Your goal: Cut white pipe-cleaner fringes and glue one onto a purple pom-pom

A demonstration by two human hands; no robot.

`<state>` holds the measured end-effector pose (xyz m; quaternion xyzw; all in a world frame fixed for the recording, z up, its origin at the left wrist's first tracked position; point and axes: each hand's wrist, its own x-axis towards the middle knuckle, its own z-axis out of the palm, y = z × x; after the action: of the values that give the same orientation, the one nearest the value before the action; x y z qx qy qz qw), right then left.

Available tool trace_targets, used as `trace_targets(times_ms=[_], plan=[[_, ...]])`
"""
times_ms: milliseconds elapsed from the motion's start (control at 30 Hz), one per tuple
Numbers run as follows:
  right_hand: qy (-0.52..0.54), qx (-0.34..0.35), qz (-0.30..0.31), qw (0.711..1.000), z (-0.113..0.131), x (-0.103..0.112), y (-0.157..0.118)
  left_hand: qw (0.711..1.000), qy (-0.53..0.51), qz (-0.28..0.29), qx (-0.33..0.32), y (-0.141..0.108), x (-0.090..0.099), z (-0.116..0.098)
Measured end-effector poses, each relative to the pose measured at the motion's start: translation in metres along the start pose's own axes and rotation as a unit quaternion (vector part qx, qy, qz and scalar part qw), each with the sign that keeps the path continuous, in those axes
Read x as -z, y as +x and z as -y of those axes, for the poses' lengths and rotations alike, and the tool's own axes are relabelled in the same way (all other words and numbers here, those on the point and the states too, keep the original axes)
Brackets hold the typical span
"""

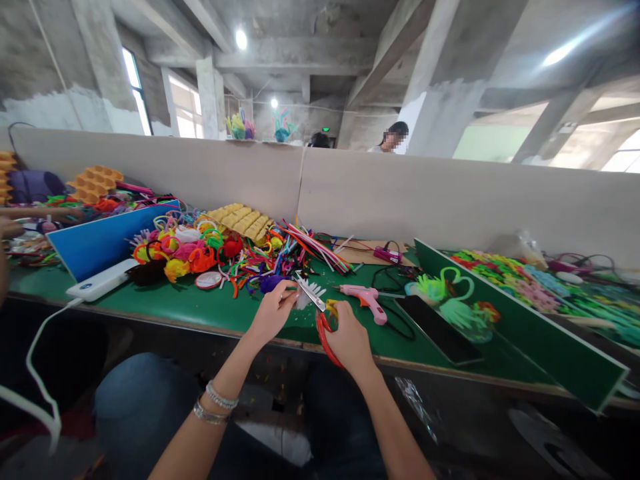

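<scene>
My right hand [349, 339] is closed around the handles of a pair of scissors [326, 339], which have red and yellow grips. The metal blades point up and to the left, across a white piece with short fringed ends [315, 289]. Pinched in the fingers of my left hand [271, 312] is that white piece, close to the blades. Whether the blades are cutting into it is too small to tell. Just right of my hands a pink glue gun [367, 300] lies on the green table [200, 308]. A purple item [273, 285] sits behind my left hand.
Colourful pipe cleaners and fuzzy shapes [190, 252] pile up at left, beside a blue board [107, 237] and a white power bank [105, 280]. On the right are a phone [437, 328], green fuzzy swans [457, 300] and a green divider [520, 327]. Another person's arm [43, 214] reaches in far left.
</scene>
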<state>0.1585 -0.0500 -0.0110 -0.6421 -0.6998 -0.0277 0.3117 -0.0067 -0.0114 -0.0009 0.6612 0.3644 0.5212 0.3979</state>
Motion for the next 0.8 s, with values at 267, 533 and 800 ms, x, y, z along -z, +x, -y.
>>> trace_targets(times_ms=[267, 533, 800], plan=[[0.012, -0.004, 0.005, 1.000, 0.0002, 0.0025, -0.0003, 1.000, -0.030, 0.004, 0.008, -0.0003, -0.0007, -0.0032], [0.006, -0.001, -0.002, 1.000, -0.0007, 0.0010, -0.0008, 0.998, -0.056, 0.006, 0.009, 0.0003, -0.0015, -0.0009], [0.004, 0.002, -0.011, 1.000, -0.0006, 0.0013, -0.0015, 0.999, -0.035, 0.004, -0.001, -0.0003, -0.0010, -0.0008]])
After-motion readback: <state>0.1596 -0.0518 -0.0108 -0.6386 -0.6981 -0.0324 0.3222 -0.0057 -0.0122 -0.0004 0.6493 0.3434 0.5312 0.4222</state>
